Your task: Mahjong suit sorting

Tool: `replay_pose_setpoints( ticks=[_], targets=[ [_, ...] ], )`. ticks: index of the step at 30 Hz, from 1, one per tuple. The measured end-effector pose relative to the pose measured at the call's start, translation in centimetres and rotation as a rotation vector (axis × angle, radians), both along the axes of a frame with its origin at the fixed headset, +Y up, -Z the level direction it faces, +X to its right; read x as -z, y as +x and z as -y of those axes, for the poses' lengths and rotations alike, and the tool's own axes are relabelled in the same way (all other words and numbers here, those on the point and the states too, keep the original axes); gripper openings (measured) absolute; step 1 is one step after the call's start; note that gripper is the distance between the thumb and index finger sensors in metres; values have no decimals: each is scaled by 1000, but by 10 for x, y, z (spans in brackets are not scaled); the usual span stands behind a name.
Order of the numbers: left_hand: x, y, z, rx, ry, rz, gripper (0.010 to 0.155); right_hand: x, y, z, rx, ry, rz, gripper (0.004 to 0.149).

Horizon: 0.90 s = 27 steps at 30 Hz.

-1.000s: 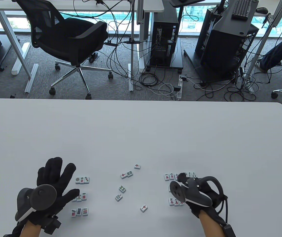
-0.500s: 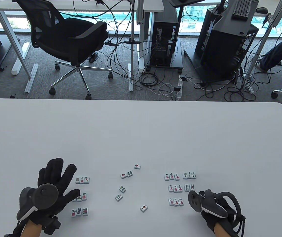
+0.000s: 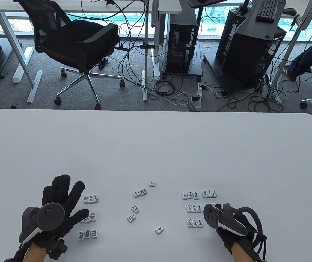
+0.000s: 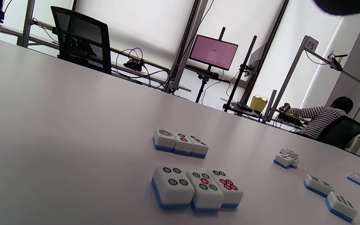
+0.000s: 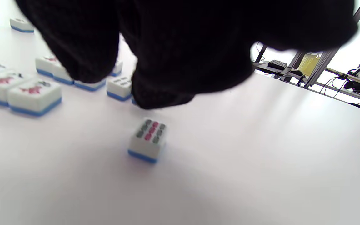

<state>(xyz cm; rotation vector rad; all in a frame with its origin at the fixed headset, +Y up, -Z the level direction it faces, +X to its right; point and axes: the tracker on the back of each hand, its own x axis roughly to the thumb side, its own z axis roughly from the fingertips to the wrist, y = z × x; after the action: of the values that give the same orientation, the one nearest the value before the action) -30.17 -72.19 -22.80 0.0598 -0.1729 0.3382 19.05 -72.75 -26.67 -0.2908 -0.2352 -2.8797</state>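
- Table view: left hand point(image 3: 60, 207) lies flat, fingers spread, beside the dot tiles point(image 3: 91, 199); right hand point(image 3: 232, 221) is near the character tiles point(image 3: 194, 208), grip hidden.
- Left wrist view: dot tiles point(image 4: 195, 187) lie in rows.
- Right wrist view: fingers point(image 5: 164, 87) hang over a lone bamboo tile point(image 5: 147, 139), holding nothing; curl unclear.

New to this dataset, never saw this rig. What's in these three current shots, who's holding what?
No robot: a person's gloved hands with trackers strapped on their backs. One camera looks down at the white table; one sits on each wrist.

The left hand lies flat and open beside sorted circle tiles. The right hand hovers by the character tiles; its grip holds nothing, and a bamboo tile lies alone beneath it. Unsorted loose tiles sit mid-table.
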Motion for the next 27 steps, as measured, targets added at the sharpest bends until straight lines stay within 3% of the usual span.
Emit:
replay_pose_setpoints(
  ticks=[5, 13, 20, 27],
  targets=[
    [0, 0, -1, 0, 6, 4, 84, 6, -45, -8, 102, 23, -116, 61],
    [-1, 0, -2, -15, 21, 11, 84, 14, -145, 9, 144, -13, -384, 60],
    [-2, -2, -4, -36, 37, 16, 84, 15, -213, 23, 9, -7, -541, 65],
    [-2, -2, -5, -49, 47, 19, 84, 26, -245, 34, -109, -35, -583, 63]
  ],
)
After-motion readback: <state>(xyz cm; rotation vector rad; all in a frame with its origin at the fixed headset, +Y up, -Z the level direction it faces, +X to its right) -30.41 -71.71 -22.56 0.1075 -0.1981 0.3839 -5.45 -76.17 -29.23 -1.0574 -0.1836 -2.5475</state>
